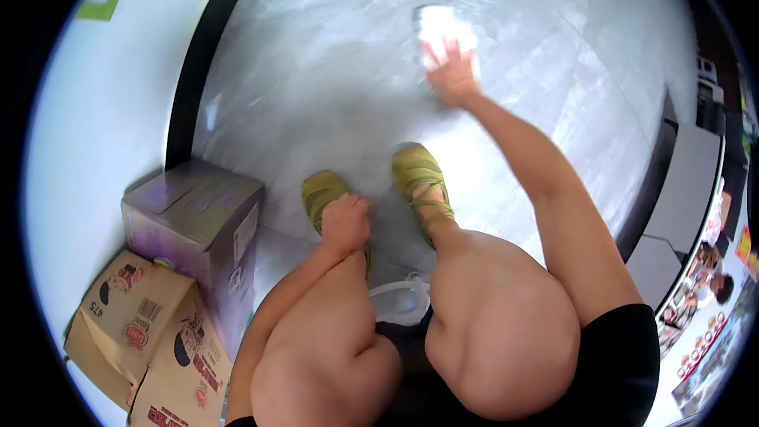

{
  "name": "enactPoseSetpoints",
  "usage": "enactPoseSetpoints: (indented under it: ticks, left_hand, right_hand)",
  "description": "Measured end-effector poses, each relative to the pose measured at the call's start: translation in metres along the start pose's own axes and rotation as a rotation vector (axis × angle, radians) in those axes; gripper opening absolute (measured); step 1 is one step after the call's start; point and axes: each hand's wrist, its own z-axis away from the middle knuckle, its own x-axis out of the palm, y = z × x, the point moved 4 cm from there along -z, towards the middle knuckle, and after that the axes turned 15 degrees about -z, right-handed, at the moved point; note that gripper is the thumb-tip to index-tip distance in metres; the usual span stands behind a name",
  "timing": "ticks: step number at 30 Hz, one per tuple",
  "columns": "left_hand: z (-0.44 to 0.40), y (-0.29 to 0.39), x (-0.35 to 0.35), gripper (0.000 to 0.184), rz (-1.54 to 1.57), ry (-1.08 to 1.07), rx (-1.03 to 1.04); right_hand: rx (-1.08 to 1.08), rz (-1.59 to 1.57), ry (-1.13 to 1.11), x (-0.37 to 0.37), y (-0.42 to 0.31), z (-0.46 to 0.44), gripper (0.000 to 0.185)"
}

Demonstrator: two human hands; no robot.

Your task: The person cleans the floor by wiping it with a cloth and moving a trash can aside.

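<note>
My right hand (pixel 454 79) is stretched far forward, its fingers spread flat over a white cloth (pixel 444 25) on the grey floor (pixel 316 47). Motion blurs both the hand and the cloth, so the cloth's exact material is hard to make out. Close to my left shin, above the left green shoe (pixel 322 188), my left hand (pixel 345 223) is curled into a fist. Nothing shows sticking out of it. The right green shoe (pixel 417 170) stands flat on the floor between my two hands. Both of my knees are bent up high in front of me.
A taped grey-purple box (pixel 194 202) stands at the left against the white wall (pixel 103 111). In front of it lies an opened brown carton (pixel 162 332). Below me, between my legs, is a clear plastic container (pixel 401 302). Grey cabinets (pixel 684 182) line the right.
</note>
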Motion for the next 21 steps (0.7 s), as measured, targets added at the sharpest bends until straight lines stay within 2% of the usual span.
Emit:
enactPoseSetpoints:
  ticks: [1,2,4,6,8,10,12,15,16,18,19,21]
  left_hand:
    - [0.001,0.001,0.000,0.007,-0.033,-0.021,0.001]
    - [0.000,0.002,0.000,0.006,-0.049,-0.026,0.003]
    - [0.000,0.005,-0.002,0.006,-0.066,-0.025,0.013]
    - [-0.002,0.006,-0.003,0.005,-0.085,-0.016,0.018]
    - [0.002,0.006,-0.002,0.005,-0.107,-0.021,0.018]
    - [0.004,0.006,-0.001,0.005,-0.106,-0.023,0.027]
    - [0.001,0.005,-0.001,0.006,-0.104,-0.008,0.036]
    - [0.002,0.009,-0.001,0.006,-0.126,-0.001,0.023]
    - [0.000,0.009,0.000,0.006,-0.142,-0.006,0.015]
    - [-0.003,0.011,0.001,0.005,-0.180,-0.018,0.018]
    - [-0.003,0.012,0.002,0.005,-0.201,-0.024,0.022]
    - [-0.003,0.015,0.004,0.005,-0.237,-0.037,0.026]
  right_hand:
    - [-0.133,0.018,0.016,0.001,-0.027,0.021,0.064]
    - [-0.298,-0.108,0.028,0.002,-0.044,0.045,0.063]
    - [-0.551,-0.162,0.033,0.005,-0.049,0.083,0.064]
    - [-0.568,-0.096,-0.097,-0.004,-0.023,0.093,0.063]
    - [-0.273,0.052,-0.222,-0.012,0.017,0.092,0.063]
    - [0.189,-0.140,-0.137,-0.013,0.095,0.100,0.065]
    - [0.535,-0.289,-0.015,-0.009,0.157,0.116,0.065]
    - [0.607,-0.291,-0.041,0.006,0.172,0.128,0.065]
    - [0.578,-0.205,-0.074,0.013,0.155,0.129,0.066]
    - [0.328,-0.013,-0.137,0.014,0.104,0.150,0.067]
    - [0.245,-0.020,-0.227,0.008,0.077,0.167,0.066]
    - [-0.063,-0.137,-0.142,0.023,0.056,0.213,0.061]
